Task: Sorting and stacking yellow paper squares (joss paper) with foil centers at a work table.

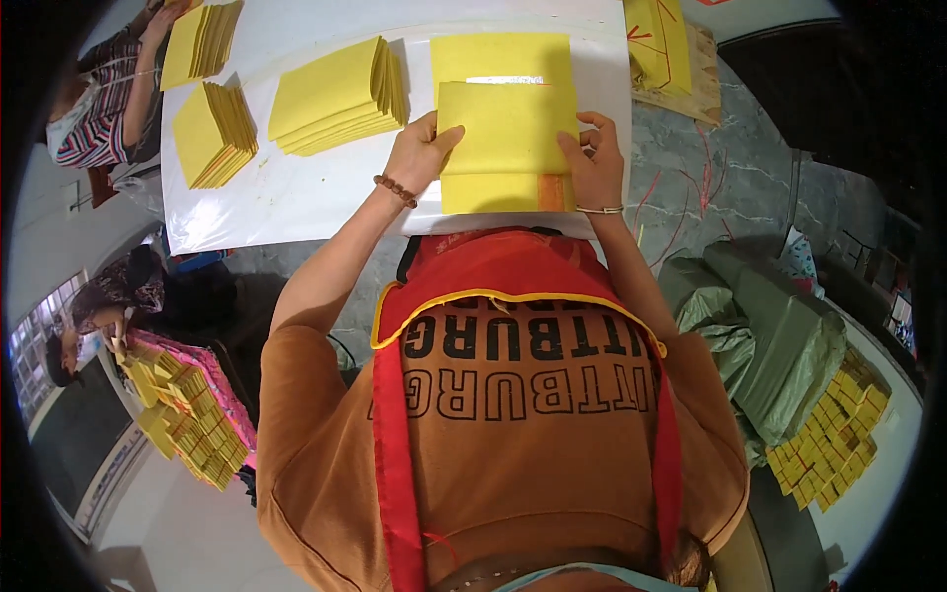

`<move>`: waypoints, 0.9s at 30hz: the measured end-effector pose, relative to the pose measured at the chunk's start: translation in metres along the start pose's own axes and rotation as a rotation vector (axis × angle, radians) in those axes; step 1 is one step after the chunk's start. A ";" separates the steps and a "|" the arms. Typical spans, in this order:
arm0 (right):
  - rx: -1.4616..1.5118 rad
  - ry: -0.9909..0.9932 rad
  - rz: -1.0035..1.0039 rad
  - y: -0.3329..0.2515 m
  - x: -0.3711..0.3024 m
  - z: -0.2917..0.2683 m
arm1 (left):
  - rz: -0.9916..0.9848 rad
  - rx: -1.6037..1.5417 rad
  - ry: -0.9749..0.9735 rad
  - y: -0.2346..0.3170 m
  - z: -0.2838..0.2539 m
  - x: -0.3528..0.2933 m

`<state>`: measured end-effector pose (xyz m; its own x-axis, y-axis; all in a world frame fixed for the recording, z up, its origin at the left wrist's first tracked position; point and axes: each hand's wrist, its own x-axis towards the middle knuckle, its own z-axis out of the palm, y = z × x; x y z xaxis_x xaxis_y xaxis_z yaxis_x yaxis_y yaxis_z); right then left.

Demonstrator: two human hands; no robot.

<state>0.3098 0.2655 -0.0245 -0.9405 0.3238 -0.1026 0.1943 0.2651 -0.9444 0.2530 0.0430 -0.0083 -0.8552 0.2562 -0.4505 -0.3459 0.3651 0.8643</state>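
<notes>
A yellow paper sheet [505,128] is held near the table's front edge, between my two hands. My left hand [422,150] pinches its left edge, thumb on top and the other fingers mostly hidden. At the right edge, my right hand [596,163] has its thumb on the paper and its fingers curled. Behind the held sheet lies more yellow paper [501,57], with a silvery white strip showing between the two. An orange patch [550,189] marks the lower right of the yellow paper nearest me.
On the white table [296,202] stand a fanned yellow paper stack [330,94] and two smaller stacks at left. Another person [109,94] works at the far left. A yellow pile [659,44] sits on a wooden board at right. Red strings [705,178] lie on the floor.
</notes>
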 end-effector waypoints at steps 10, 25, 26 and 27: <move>-0.059 0.031 -0.004 0.006 0.005 0.006 | 0.017 -0.297 0.023 -0.009 -0.007 -0.013; -0.073 0.023 -0.009 0.005 0.007 0.004 | 0.816 0.995 0.113 0.030 0.042 0.007; -0.070 0.022 -0.003 0.005 0.006 0.004 | 0.818 1.046 0.107 0.018 0.044 0.008; -0.074 -0.009 0.035 0.005 0.004 0.004 | 0.828 1.095 0.095 0.015 0.046 0.010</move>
<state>0.3059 0.2647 -0.0306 -0.9351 0.3261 -0.1385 0.2470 0.3198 -0.9147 0.2569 0.0923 -0.0100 -0.6990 0.6970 0.1598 0.7128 0.6609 0.2349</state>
